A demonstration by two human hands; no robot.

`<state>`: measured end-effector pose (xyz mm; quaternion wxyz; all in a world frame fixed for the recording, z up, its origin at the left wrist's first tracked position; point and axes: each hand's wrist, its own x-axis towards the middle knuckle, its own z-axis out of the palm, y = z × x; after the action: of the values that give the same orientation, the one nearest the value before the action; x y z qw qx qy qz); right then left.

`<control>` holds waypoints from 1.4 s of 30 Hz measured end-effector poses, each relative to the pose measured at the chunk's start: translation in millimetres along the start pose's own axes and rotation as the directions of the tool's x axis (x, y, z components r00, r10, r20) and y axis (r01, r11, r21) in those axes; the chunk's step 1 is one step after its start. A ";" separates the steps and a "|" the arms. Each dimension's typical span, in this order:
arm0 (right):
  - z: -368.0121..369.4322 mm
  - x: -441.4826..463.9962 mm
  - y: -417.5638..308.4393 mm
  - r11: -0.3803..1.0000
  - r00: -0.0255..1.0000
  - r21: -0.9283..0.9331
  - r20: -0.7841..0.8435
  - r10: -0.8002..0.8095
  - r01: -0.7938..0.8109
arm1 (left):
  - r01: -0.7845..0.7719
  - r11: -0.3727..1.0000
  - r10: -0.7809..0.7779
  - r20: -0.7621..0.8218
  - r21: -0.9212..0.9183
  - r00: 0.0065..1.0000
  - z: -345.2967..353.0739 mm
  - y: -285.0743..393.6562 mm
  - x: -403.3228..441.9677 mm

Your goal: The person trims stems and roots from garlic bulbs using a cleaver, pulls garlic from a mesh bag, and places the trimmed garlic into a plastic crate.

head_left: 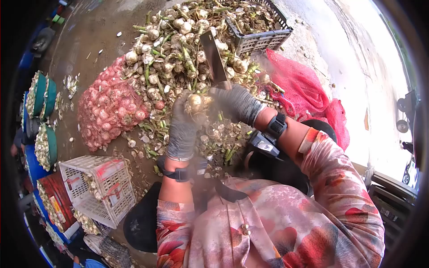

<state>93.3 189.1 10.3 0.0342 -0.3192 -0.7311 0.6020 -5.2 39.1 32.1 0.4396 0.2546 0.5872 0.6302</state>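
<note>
My left hand [181, 127], in a grey glove, is closed around a garlic bulb [195, 103] in front of my body. Its fingers are partly hidden behind the bulb. Close by on the right, my gloved right hand [237, 102] grips a broad-bladed knife [213, 58], the blade pointing up and away over the pile. Beyond both hands spreads a heap of garlic bulbs [172, 62] with green stalks and dry leaves. Below the hands, loose trimmings [223, 138] lie scattered on the ground.
A full red mesh sack [109, 107] of garlic stands left of the heap. A white plastic crate [100, 187] lies tilted at lower left. At the back right is a dark crate [261, 42] of trimmings, with a red net [304, 85] below it. Green tubs [51, 145] line the left.
</note>
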 end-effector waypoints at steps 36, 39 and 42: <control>-20.6 -18.6 -24.8 0.987 0.979 -0.077 -0.132 -0.153 0.144 | 0.292 0.946 -0.195 -0.474 0.140 0.858 -146.8 -172.6 79.0; -15.9 -10.9 -28.0 0.991 0.988 -0.111 -0.132 -0.085 0.070 | 0.181 0.718 0.061 -0.320 0.673 0.945 -156.5 -178.1 123.8; -15.3 1.2 -24.4 0.989 0.990 -0.131 -0.115 -0.083 0.067 | 0.242 0.187 -0.124 -0.222 0.952 0.967 -154.2 -169.8 143.2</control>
<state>88.6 201.1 36.1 0.0803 -0.3286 -0.7760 0.5324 -160.3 68.7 -187.4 0.2256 0.3715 0.8974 0.0763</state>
